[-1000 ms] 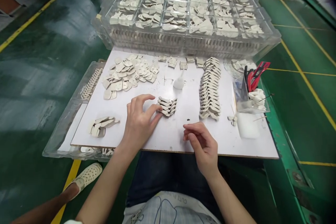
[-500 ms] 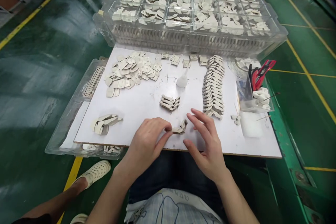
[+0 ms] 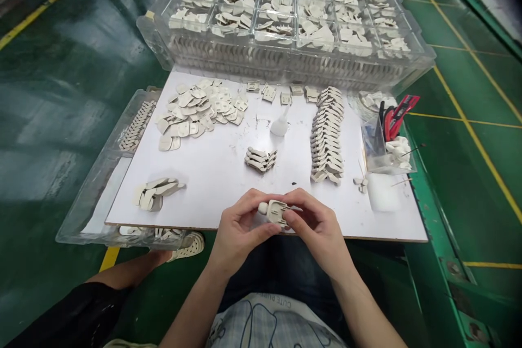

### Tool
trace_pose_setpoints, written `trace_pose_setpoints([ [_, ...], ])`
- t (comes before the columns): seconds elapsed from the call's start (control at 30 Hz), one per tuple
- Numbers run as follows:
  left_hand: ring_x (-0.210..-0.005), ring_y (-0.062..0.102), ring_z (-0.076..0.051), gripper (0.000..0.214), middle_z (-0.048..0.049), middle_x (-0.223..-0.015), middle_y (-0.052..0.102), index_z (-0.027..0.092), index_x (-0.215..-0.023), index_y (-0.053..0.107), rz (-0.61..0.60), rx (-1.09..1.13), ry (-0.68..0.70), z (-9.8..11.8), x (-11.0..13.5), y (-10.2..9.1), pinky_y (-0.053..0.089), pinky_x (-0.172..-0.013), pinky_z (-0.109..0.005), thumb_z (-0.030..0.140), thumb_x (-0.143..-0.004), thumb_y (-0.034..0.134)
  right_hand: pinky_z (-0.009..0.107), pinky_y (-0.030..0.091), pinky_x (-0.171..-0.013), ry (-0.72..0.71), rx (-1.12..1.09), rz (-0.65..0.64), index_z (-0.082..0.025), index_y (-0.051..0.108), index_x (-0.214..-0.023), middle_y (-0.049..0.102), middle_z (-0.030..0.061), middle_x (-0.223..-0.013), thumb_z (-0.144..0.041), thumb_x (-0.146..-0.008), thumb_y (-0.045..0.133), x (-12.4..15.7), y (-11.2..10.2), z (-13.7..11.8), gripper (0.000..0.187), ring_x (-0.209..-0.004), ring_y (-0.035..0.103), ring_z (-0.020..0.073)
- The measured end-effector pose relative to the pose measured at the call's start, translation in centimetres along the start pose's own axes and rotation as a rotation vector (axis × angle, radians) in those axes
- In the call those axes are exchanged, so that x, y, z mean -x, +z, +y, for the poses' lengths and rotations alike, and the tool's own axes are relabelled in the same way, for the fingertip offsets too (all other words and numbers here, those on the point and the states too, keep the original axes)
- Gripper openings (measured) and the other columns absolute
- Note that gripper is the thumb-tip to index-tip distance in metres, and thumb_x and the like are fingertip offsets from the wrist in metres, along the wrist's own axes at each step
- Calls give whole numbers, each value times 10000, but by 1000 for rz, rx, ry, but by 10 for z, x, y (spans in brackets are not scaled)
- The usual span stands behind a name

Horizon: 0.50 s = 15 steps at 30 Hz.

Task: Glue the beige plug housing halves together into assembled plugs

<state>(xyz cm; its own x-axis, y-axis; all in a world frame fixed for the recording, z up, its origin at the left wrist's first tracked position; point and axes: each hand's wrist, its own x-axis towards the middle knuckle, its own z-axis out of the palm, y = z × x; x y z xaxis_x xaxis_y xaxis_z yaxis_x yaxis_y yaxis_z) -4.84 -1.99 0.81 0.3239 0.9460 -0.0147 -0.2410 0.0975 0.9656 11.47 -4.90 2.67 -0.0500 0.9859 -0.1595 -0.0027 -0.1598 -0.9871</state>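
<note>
Both of my hands hold one small cream-coloured flat part [image 3: 275, 211] above the near edge of the white board [image 3: 228, 174]. My left hand [image 3: 240, 228] pinches its left end between thumb and fingers. My right hand [image 3: 316, 225] grips its right end with curled fingers. A short stack of the same parts [image 3: 260, 159] lies on the board just beyond my hands. A long overlapping row of parts [image 3: 327, 136] runs along the right, and a loose heap [image 3: 196, 111] lies at the far left.
A small fan of parts [image 3: 155, 193] sits near the board's left front. A clear divided tray [image 3: 285, 60] full of parts stands behind. A clear cup with red-handled tools [image 3: 389, 130] and a white blob [image 3: 279, 128] are on the board. Another person's leg and shoe [image 3: 185, 244] show at lower left.
My hands lifted the part off the board and brought it toward me, both now pinching it. The view shifted slightly, and the nearby person's foot moved closer.
</note>
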Motion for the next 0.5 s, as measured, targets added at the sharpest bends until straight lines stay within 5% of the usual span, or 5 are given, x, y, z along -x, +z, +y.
trace_pose_setpoints([
  [0.2,-877,610,-151,269,-47,-945,634,187,-1020,754,121,60,-76,-4,-5,7,525,-789,-234,324,-791,787,249,476,-676,-51,66,78,-224,707,-975,632,22,-887,-379,-951,594,-9,6,15,193,-790,589,139],
  [0.5,-902,585,-128,249,-15,-964,623,229,-1047,747,80,51,-97,-7,-4,6,487,-818,-203,317,-815,771,238,475,-658,-74,70,91,-250,696,-983,634,3,-878,-359,-959,589,-6,6,22,155,-766,582,125],
])
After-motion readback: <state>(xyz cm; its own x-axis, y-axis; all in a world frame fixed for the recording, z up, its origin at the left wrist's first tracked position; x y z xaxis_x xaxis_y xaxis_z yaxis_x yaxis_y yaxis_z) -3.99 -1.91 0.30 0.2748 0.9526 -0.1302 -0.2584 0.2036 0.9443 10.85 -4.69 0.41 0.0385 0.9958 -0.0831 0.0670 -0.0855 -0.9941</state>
